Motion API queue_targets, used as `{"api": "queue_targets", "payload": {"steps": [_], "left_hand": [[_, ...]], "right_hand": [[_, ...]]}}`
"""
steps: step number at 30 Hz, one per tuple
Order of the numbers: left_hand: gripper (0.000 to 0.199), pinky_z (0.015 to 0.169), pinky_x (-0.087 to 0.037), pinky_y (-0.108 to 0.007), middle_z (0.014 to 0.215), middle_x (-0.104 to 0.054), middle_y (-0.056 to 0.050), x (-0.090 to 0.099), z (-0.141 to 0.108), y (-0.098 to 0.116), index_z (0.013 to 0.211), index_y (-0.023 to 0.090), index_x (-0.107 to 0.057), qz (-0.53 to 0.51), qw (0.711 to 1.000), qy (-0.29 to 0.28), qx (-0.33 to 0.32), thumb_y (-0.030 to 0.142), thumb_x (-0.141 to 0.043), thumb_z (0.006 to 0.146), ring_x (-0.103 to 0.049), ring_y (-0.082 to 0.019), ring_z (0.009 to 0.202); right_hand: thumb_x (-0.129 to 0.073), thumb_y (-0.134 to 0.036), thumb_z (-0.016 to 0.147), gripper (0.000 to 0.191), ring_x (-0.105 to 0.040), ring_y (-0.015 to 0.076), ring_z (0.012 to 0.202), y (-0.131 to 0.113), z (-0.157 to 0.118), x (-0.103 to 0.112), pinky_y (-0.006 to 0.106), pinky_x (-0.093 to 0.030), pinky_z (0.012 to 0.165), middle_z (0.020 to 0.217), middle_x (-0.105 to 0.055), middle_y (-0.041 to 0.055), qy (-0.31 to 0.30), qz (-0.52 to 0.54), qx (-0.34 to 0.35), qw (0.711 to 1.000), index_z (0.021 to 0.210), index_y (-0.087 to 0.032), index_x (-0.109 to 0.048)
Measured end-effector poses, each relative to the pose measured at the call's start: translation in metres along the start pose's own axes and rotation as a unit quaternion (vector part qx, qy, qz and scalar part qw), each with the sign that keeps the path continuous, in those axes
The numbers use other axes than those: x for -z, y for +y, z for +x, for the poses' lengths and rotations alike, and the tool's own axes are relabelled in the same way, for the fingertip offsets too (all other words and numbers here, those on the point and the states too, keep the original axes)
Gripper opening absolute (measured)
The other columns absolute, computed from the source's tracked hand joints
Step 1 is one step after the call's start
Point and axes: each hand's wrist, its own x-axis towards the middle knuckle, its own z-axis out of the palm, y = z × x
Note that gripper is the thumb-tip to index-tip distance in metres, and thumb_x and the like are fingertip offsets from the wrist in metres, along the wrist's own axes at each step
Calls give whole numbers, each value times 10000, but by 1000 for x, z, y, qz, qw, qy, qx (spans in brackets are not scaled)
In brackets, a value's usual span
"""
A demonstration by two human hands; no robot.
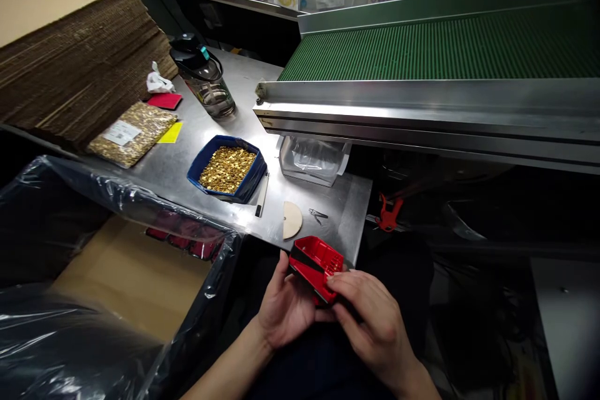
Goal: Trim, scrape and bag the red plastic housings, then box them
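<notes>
A red plastic part [322,255] with a black strip across it is held between both hands, just in front of the table's near edge. My left hand [290,300] cradles it from the left and below, thumb up along its side. On its right end rest the fingers of my right hand [368,312], with the thumb underneath. Beyond the part lie a pale half-round disc [292,220] and a small dark metal tool [318,215]. A blue tray [253,180] holds many small gold-coloured pieces, with a white and black stick-like tool [262,195] beside it.
A green conveyor [398,50] with a metal frame spans the upper right, over a clear bin [312,159]. A bottle [206,84], a bag of gold pieces [135,131] and stacked cardboard [84,56] stand left. Lower left, a lined box [126,275] holds red parts.
</notes>
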Motion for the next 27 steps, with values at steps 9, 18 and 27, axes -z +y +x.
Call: {"api": "queue_targets", "payload": {"steps": [9,18,27], "left_hand": [[691,1121,-400,-491,1419,-652,-155,-9,-2,-2,1464,236,-553,123,991,30,-49,702,-535,955,-592,-339,1301],[506,1098,-457,-436,1466,-620,-159,-24,-13,10,1416,204,-592,144,981,53,-122,490,-584,999,-611,-319,1290],[544,1112,-436,-418,1396,-668,-189,1,-13,10,1407,99,-592,15,997,6,-76,337,-565,919,-641,-300,1247]], "right_hand": [[-710,-358,943,239,-750,159,991,7,-12,14,210,-581,872,1080,-797,-21,39,216,-278,935,1180,-335,-726],[-710,-479,926,362,-743,234,983,13,-11,5,308,-575,838,1097,-791,102,14,478,-389,787,1208,-252,-717],[-733,-393,931,327,-744,201,873,1,29,-2,324,-574,835,1011,-802,104,-45,582,-464,666,1171,-174,-771]]}}
